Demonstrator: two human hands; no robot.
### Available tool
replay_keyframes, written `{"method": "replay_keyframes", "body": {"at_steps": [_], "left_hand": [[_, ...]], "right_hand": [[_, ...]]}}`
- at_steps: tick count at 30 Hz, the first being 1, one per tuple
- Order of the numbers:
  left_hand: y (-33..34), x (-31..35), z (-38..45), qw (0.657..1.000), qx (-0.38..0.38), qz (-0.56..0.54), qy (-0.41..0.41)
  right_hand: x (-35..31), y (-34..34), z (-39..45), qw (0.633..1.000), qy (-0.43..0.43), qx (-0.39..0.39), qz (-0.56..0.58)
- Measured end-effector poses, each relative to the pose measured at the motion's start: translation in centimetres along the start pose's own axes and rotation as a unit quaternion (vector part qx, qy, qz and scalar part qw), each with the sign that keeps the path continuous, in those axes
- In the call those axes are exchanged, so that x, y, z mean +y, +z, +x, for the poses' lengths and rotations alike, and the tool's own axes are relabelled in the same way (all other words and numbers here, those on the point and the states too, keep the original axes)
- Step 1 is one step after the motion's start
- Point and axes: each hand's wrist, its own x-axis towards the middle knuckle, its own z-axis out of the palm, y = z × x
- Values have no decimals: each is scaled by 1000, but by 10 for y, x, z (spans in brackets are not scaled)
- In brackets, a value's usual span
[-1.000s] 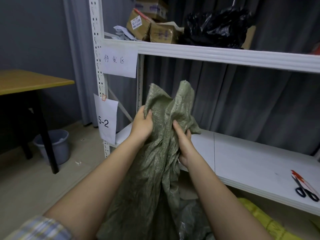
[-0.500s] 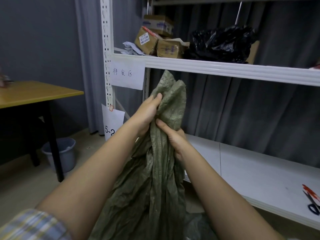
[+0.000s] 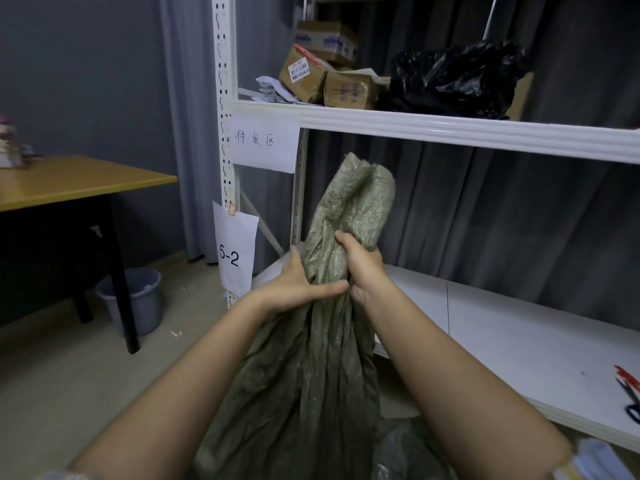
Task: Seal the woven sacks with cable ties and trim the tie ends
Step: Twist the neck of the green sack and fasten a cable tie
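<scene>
Nearby: scissors point(image 3: 632, 398) on white shelf point(image 3: 519, 348), grey bucket point(image 3: 135, 299) under counter point(image 3: 69, 181). Both hands, left point(image 3: 298, 289) and right point(image 3: 363, 268), gripping green woven sack point(image 3: 311, 375) at bunched neck.

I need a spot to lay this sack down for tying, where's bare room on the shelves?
The lower shelf is bare between the green sack, which both hands grip, and the scissors at its right end. The upper shelf is crowded with cardboard boxes and a black bag.
</scene>
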Motion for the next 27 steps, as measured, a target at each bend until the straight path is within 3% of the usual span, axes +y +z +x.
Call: {"method": "replay_keyframes", "body": {"at_steps": [6,12,20,23,27], "left_hand": [[27,-19,5,989,13,-112,93],[41,-38,30,992,99,32,76],[56,-27,29,989,127,-7,72],[54,-24,27,988,146,23,44],[46,-19,31,988,142,56,34]], "right_hand": [[-4,5,-4,994,0,-88,-70],[-14,-6,-2,984,34,-151,-90],[-11,-13,-8,989,-26,-115,-92],[-16,-25,-11,979,-34,-118,-160],[-13,-42,-11,970,-104,-28,-217]]}}
